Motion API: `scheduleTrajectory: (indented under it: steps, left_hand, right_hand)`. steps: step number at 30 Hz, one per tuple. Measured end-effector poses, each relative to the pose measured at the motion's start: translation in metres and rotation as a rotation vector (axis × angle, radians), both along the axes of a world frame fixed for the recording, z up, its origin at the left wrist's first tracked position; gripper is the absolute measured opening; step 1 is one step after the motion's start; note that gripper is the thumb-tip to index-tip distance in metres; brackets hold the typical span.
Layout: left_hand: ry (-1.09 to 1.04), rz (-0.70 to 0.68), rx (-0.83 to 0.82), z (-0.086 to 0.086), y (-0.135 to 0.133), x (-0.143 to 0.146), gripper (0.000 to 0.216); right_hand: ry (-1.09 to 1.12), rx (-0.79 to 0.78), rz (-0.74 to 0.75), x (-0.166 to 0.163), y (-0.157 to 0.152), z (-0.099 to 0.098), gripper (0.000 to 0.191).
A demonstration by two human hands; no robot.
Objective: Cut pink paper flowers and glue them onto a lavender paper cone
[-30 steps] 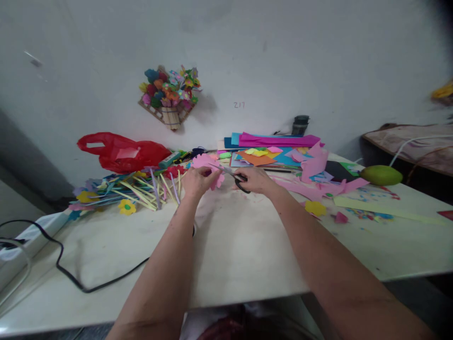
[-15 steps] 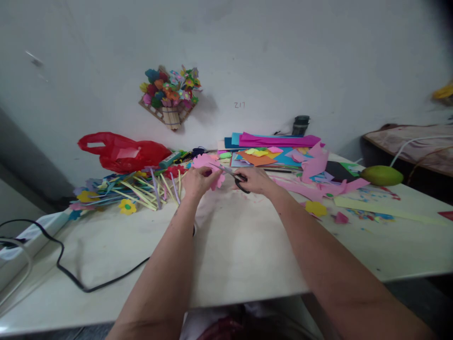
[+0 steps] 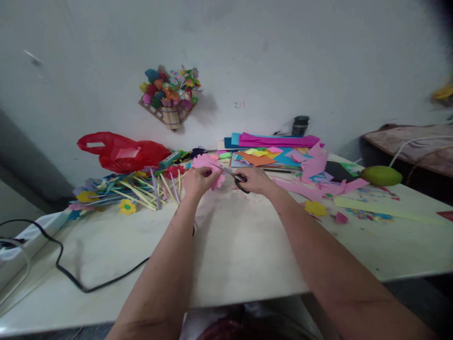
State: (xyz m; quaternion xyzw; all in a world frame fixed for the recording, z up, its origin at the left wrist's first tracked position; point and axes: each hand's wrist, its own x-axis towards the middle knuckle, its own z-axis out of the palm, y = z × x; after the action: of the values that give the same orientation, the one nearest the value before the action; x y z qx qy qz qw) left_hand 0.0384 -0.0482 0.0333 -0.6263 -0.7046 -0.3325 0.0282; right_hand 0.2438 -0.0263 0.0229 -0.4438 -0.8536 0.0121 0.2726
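Note:
Between the fingers and thumb of my left hand is a pink paper flower with a scalloped edge, held up above the table. My right hand grips a pair of scissors by its black handles. The blades point left and lie against the right side of the pink flower, slightly apart. Left of my left hand lies a pile of paper flowers with pale yellow and lilac strip stems. A yellow flower with a green centre rests at the pile's front.
A red plastic bag sits at the back left. Coloured sheets and pink offcuts spread behind and right of my hands, near a green mango-like fruit. A black cable and a white power strip occupy the left.
Almost nothing differs. Both hands, the pink flower and the scissors keep their places; the view shifts very slightly.

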Motion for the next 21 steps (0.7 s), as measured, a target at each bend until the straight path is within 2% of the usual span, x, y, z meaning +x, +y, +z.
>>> scheduleTrajectory:
  steps: [14, 21]
  left_hand:
    - [0.011, -0.002, -0.004, 0.0004, -0.0001, -0.0008, 0.053]
    - [0.016, -0.042, 0.023, -0.0035, 0.0036, -0.0049, 0.054]
  right_hand:
    - [0.071, -0.072, 0.035, 0.0014, -0.0014, 0.0022, 0.024]
    - [0.203, -0.153, 0.174, 0.0037, 0.0062, -0.0045, 0.023]
